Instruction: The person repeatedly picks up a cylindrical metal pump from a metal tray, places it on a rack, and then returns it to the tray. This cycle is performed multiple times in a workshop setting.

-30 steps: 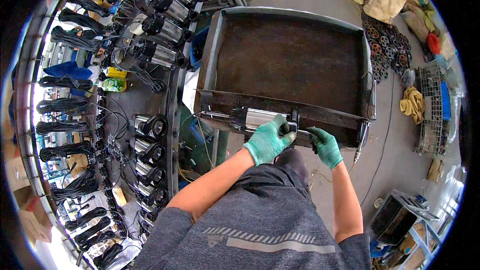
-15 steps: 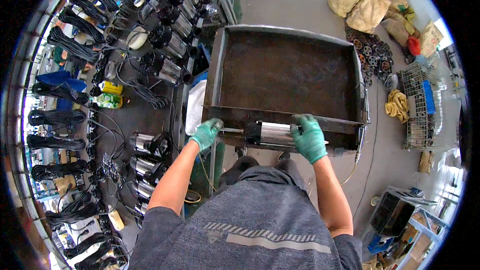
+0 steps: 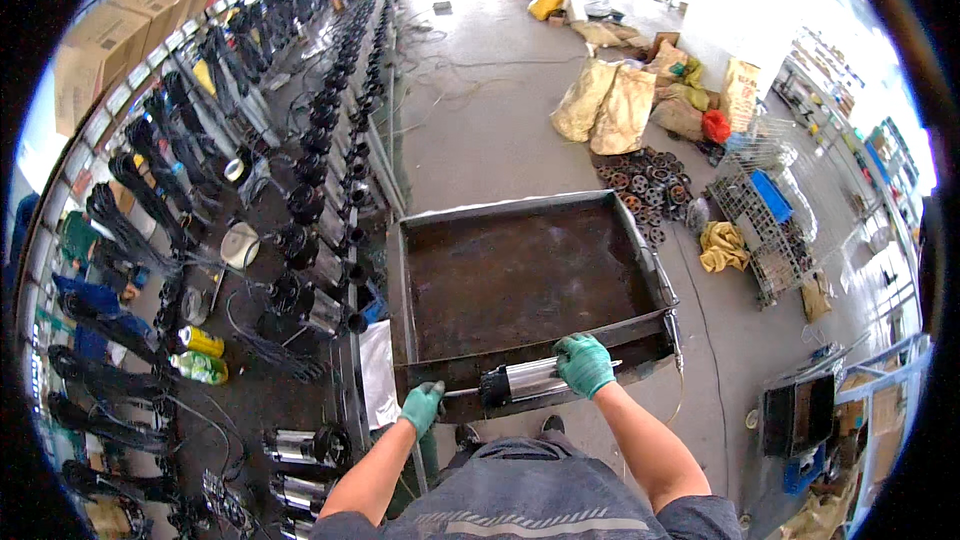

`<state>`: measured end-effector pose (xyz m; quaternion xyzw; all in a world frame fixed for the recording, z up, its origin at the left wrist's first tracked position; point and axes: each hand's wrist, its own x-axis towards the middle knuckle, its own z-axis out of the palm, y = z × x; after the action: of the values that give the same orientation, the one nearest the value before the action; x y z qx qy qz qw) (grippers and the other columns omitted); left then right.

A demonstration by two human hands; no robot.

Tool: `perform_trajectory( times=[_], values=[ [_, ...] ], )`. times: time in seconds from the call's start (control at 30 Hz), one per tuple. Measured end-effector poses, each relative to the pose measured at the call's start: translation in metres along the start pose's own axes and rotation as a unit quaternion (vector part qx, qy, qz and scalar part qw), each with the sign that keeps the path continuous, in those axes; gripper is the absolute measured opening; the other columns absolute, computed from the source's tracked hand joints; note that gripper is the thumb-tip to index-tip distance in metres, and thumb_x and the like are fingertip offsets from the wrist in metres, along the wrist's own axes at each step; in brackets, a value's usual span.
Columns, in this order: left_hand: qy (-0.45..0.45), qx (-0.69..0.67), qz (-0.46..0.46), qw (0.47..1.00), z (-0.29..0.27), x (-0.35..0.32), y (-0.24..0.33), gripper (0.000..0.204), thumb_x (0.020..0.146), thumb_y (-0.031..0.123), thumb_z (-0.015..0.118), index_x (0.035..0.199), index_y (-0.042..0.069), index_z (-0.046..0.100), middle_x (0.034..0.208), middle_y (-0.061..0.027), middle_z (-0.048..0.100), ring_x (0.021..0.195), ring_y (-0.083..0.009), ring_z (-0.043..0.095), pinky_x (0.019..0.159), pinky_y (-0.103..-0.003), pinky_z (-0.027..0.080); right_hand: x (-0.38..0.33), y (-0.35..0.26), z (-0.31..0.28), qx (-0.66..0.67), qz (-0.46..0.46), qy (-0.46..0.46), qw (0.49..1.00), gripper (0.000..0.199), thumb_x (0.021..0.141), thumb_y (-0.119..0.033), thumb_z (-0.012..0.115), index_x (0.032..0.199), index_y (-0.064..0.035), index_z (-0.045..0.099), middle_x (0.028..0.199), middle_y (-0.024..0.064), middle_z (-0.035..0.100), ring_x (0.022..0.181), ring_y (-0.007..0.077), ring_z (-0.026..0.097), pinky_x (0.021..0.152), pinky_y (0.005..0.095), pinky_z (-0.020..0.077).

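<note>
A silver cylindrical motor point(image 3: 530, 380) with a black left end lies across the near ledge of a dark metal tray point(image 3: 612, 202). My right hand point(image 3: 585, 365), in a green glove, is closed over the motor's right end and hides that part. A thin bright tip pokes out just past its fingers. My left hand point(image 3: 422, 407), also gloved in green, is closed around the outer end of a thin metal rod point(image 3: 462, 392). This rod points at the motor's black end; whether the two are joined I cannot tell.
On the left, a long bench holds several motors point(image 3: 322, 310), coiled black cables point(image 3: 135, 180) and a yellow can point(image 3: 202, 341). Beyond the tray lie sacks point(image 3: 622, 110) and a heap of dark wheel-shaped parts point(image 3: 650, 190). A wire cage point(image 3: 760, 230) stands at right.
My view has tipped up, so the tray and both hands sit lower in the picture and more of the floor ahead shows. Both hands keep their hold on the motor and the rod.
</note>
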<state>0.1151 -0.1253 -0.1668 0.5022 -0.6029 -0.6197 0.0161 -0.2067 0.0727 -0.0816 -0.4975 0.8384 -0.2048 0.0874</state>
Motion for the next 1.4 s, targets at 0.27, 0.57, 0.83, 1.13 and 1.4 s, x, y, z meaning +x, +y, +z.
perform_trajectory(
  times=[0.27, 0.57, 0.83, 1.13, 1.4],
  values=[
    [-0.005, 0.354, 0.385, 0.852, -0.025, -0.021, 0.008, 0.042, 0.092, 0.031, 0.074, 0.126, 0.007, 0.068, 0.115, -0.0174, 0.07, 0.109, -0.0378, 0.065, 0.092, -0.043, 0.054, -0.003, -0.001, -0.003, 0.003, 0.017, -0.002, 1.0, 0.021, 0.087, -0.023, 0.063, 0.099, -0.0116, 0.075, 0.105, 0.0136, 0.071, 0.102, 0.036, 0.066, 0.092, 0.0468, 0.0539],
    [-0.042, -0.105, -0.103, 0.988, -0.004, 0.016, 0.008, 0.039, 0.106, 0.043, 0.055, 0.104, 0.007, 0.069, 0.067, -0.0053, 0.062, 0.053, -0.019, 0.058, 0.047, -0.039, 0.047, -0.003, 0.004, 0.002, 0.003, 0.006, 0.012, 1.0, 0.018, 0.088, -0.024, 0.063, 0.095, -0.0119, 0.075, 0.101, 0.0132, 0.072, 0.098, 0.036, 0.067, 0.089, 0.0476, 0.0549],
    [0.027, 0.235, 0.395, 0.888, -0.017, -0.027, 0.001, 0.035, 0.092, 0.019, 0.075, 0.124, 0.006, 0.069, 0.117, -0.0144, 0.066, 0.104, -0.0331, 0.066, 0.093, -0.037, 0.054, -0.005, 0.001, 0.0, 0.015, 0.001, 0.024, 1.0, 0.018, 0.085, -0.02, 0.064, 0.095, -0.0104, 0.076, 0.098, 0.0128, 0.072, 0.096, 0.0352, 0.067, 0.089, 0.0457, 0.054],
    [-0.001, -0.075, -0.097, 0.992, 0.0, 0.027, -0.015, 0.031, 0.104, 0.036, 0.059, 0.101, 0.005, 0.063, 0.076, -0.0124, 0.068, 0.058, -0.0271, 0.066, 0.053, -0.038, 0.051, -0.002, 0.005, 0.005, 0.017, -0.011, 0.028, 0.999, 0.016, 0.086, -0.022, 0.064, 0.091, -0.0107, 0.074, 0.097, 0.0149, 0.072, 0.095, 0.0377, 0.067, 0.086, 0.0486, 0.0549],
    [0.053, 0.332, 0.43, 0.838, -0.022, -0.013, -0.012, 0.042, 0.087, 0.03, 0.077, 0.12, 0.005, 0.069, 0.102, -0.0179, 0.073, 0.102, -0.0393, 0.068, 0.091, -0.045, 0.055, -0.003, 0.008, 0.007, 0.022, -0.015, 0.035, 0.999, 0.015, 0.087, -0.022, 0.064, 0.091, -0.0105, 0.074, 0.097, 0.0146, 0.072, 0.095, 0.0375, 0.067, 0.084, 0.0488, 0.0553]
  ],
)
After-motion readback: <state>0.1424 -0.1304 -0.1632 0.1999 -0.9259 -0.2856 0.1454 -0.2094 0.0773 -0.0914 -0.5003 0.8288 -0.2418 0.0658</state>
